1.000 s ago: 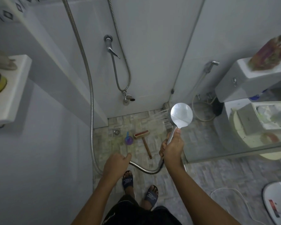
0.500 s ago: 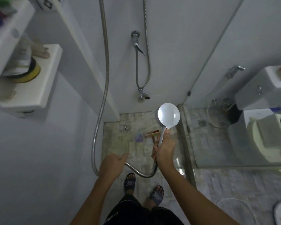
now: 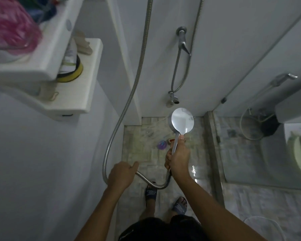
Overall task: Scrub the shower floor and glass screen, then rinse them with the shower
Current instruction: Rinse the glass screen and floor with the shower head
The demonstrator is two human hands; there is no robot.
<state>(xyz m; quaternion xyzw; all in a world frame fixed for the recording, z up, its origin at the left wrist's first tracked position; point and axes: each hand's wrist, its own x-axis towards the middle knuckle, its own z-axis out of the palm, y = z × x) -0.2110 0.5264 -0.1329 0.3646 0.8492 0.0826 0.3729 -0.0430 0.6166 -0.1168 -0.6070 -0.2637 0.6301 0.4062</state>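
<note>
My right hand (image 3: 178, 158) grips the handle of the round chrome shower head (image 3: 182, 121), held over the tiled shower floor (image 3: 142, 136) with its back toward me. Faint water spray shows to the left of the head. My left hand (image 3: 122, 173) holds the metal hose (image 3: 139, 66), which loops from it under to the handle. The glass screen (image 3: 268, 136) stands on a raised kerb to the right. A purple bottle (image 3: 161, 145) lies on the floor; the scrub brush is mostly hidden behind the shower handle.
White shelves (image 3: 73, 94) with a yellow-lidded jar and a pink bag jut from the left wall. A wall tap (image 3: 182, 40) and second hose hang on the far wall. A toilet (image 3: 295, 145) stands beyond the glass. My sandalled feet (image 3: 163, 199) are on the wet floor.
The shower head has swung left from the glass screen toward the middle of the shower floor. My view has turned left, showing more of the shelves. Both hands keep their grips.
</note>
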